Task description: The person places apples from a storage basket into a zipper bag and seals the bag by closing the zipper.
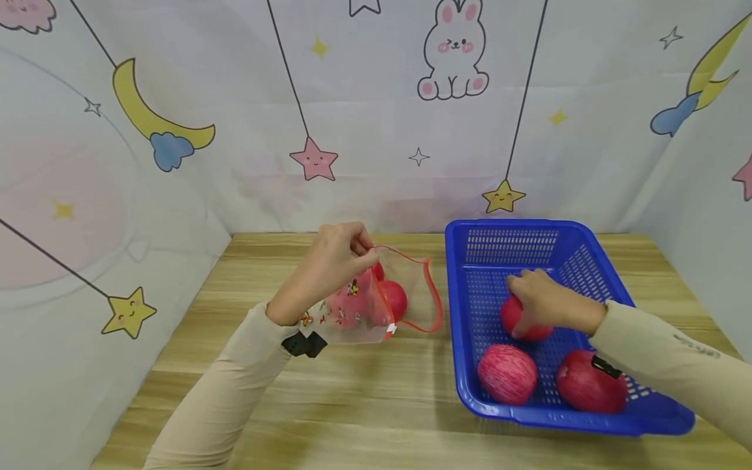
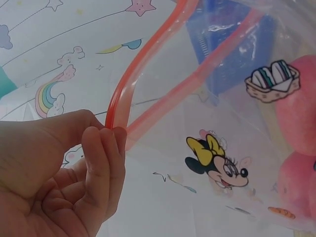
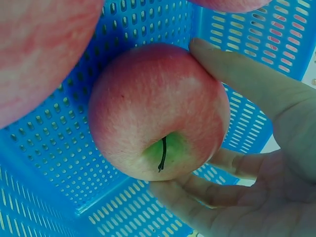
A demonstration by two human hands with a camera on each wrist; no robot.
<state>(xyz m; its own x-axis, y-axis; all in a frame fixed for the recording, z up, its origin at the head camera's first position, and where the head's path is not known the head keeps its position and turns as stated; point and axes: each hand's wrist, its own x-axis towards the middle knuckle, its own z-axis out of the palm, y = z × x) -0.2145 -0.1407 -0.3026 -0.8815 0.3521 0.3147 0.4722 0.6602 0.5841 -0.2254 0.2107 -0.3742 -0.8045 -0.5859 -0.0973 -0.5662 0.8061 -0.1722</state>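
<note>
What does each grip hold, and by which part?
Left grip: the clear bag, pinched at its red rim. Right grip: an apple, held around its sides.

A wood-grained table (image 1: 352,411), light brown with darker streaks running left to right, carries two containers. On its right side a blue perforated basket (image 1: 564,421) stands upright, reaching from near the far edge toward the near side. Left of the basket, around the middle, a clear printed bag (image 1: 358,335) with red edging appears to rest on the wood, its mouth facing right.
</note>
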